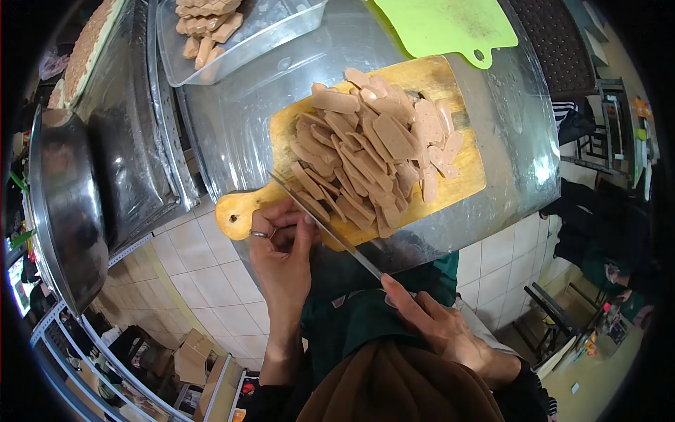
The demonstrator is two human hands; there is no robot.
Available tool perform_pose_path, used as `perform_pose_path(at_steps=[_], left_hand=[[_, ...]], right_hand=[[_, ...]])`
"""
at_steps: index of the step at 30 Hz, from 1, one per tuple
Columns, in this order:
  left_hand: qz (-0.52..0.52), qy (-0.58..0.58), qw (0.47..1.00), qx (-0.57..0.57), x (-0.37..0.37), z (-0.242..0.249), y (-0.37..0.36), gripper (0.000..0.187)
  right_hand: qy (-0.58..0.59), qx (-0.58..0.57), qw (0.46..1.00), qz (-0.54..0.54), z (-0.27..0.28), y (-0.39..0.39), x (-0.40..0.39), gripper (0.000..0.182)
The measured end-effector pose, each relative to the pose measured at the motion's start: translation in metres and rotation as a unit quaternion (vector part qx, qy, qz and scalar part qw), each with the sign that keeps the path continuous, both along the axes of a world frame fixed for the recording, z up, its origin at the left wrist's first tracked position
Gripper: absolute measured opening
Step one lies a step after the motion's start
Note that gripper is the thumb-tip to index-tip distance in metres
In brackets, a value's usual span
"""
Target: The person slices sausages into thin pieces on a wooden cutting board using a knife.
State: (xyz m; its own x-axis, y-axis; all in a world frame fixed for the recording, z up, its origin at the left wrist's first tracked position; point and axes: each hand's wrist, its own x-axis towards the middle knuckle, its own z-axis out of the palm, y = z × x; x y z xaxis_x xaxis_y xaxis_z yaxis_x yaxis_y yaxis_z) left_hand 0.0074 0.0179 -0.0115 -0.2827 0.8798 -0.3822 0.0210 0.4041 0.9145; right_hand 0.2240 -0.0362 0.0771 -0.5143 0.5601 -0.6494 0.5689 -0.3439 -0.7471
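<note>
A heap of flat, pale brown slices (365, 148), maybe meat loaf, covers most of a wooden cutting board (242, 207). My right hand (439, 327) grips a knife (351, 252) at its handle. The long, thin blade slants up and left, across the board's near edge beside the heap. My left hand (285, 235), with a ring on one finger, is curled close against the blade, next to the board's handle. Its thumb and fingers are bent together. Whether they pinch the blade or a small piece is hidden.
A clear plastic tub (256, 42) with stacked brown pieces stands at the back left. A green cutting mat (450, 28) lies behind the board on the metal table (503, 179). A large metal bowl (67, 204) is at the left. Another person (598, 239) is at the right.
</note>
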Motion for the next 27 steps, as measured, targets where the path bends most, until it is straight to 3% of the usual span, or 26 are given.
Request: perform_pose_path(at_steps=[7, 13, 19, 27], left_hand=[[-0.002, 0.017, 1.0, -0.012, 0.0, 0.001, 0.002, 0.024], [0.009, 0.019, 1.0, -0.003, 0.001, -0.002, 0.0, 0.025], [0.004, 0.019, 1.0, -0.01, 0.001, 0.0, 0.001, 0.024], [-0.006, 0.009, 1.0, 0.003, -0.001, -0.004, 0.0, 0.024]], right_hand=[[-0.015, 0.126, 0.992, -0.01, -0.035, 0.006, -0.021, 0.08], [-0.025, 0.073, 0.997, -0.014, -0.024, 0.0, -0.009, 0.079], [0.005, 0.13, 0.991, -0.017, -0.049, 0.015, -0.025, 0.084], [-0.015, 0.206, 0.977, -0.05, -0.055, -0.009, -0.015, 0.075]])
